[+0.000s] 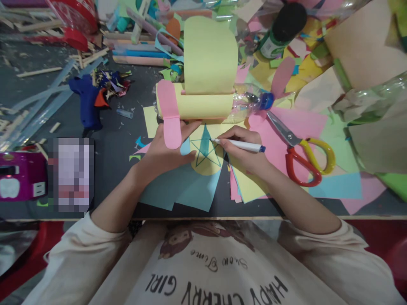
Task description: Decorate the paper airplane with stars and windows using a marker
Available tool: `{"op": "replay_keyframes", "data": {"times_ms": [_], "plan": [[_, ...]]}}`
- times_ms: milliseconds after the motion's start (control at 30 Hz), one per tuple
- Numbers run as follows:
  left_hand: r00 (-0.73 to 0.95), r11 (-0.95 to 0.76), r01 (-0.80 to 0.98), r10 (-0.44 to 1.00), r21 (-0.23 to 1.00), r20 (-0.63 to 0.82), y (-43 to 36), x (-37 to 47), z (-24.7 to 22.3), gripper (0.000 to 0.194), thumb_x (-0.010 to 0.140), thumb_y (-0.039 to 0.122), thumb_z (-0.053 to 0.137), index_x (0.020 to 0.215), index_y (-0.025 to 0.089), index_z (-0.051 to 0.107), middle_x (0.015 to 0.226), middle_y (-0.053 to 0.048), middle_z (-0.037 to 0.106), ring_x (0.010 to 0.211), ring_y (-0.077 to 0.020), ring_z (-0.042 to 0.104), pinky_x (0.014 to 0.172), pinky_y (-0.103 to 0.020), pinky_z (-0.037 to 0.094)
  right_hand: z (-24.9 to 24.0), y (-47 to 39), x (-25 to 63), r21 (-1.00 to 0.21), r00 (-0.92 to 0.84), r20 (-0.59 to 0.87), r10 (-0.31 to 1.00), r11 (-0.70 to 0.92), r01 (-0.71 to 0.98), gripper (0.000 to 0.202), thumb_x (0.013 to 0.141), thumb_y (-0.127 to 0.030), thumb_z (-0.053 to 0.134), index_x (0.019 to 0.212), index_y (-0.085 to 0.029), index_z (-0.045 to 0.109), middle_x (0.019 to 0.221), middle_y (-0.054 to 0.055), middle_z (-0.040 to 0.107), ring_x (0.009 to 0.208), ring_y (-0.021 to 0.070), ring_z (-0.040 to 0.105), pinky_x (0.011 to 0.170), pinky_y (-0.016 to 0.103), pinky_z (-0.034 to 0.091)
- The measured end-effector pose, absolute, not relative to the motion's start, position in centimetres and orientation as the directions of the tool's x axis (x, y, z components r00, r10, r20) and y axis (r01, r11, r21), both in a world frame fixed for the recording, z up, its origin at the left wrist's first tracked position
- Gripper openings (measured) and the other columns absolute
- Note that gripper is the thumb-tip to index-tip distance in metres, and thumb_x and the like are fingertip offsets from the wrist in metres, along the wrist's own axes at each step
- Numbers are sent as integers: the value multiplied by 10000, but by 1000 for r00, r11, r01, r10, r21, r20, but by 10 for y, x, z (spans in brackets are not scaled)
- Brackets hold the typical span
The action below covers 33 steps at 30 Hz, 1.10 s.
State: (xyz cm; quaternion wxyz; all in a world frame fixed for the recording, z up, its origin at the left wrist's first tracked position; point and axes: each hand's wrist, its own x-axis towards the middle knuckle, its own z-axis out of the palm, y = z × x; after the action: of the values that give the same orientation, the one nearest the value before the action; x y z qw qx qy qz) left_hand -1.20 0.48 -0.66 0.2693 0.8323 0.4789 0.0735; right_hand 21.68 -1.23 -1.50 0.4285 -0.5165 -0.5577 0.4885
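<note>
My right hand (243, 146) grips a white marker (243, 145) with a blue end cap, its tip on a round yellow paper (206, 169). A five-pointed star is drawn there in teal lines, with its top point coloured in. My left hand (170, 148) lies spread beside the drawing, fingers apart, partly under a pink paper strip (172, 131). Just beyond both hands rests a plastic bottle (248, 101) wrapped in yellow paper, with pink pieces at its blue cap and a curved yellow sheet on top. Blue-grey paper (190, 195) lies under the drawing.
Scissors (291, 140) with red and yellow handles lie on pink paper to the right. A blue glue gun (87, 101), a phone (73, 173) and a purple box (22, 176) are at left. Paper scraps, sticks and a dark-capped green bottle (281, 31) crowd the back.
</note>
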Motion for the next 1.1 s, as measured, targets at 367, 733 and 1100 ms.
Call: {"op": "replay_keyframes", "data": {"times_ms": [367, 733, 1100], "plan": [[565, -429, 715, 819, 551, -96, 6, -12, -7, 670, 937, 393, 554, 1548, 143, 437, 1445, -117, 593, 1317, -312, 523, 1194, -436, 355, -13, -16, 220, -962, -226, -61, 972, 3, 273, 169, 785, -293, 660, 642, -204, 659, 595, 3, 671, 558, 142, 583, 541, 272, 425], [530, -379, 761, 831, 526, -168, 6, -12, -6, 714, 912, 445, 561, 1564, 186, 430, 1373, -111, 611, 1257, -327, 532, 1167, -441, 367, -11, -15, 219, -977, -105, -72, 992, -49, 210, 195, 770, -345, 705, 626, -220, 664, 600, 3, 681, 568, 149, 589, 530, 282, 444], [550, -400, 740, 822, 540, -144, 6, -10, -1, 663, 927, 381, 576, 1534, 144, 449, 1381, -116, 607, 1273, -313, 535, 1177, -416, 368, -12, -15, 219, -969, -150, -55, 987, -17, 245, 200, 796, -348, 687, 657, -205, 672, 599, 5, 678, 552, 140, 581, 526, 273, 425]]}}
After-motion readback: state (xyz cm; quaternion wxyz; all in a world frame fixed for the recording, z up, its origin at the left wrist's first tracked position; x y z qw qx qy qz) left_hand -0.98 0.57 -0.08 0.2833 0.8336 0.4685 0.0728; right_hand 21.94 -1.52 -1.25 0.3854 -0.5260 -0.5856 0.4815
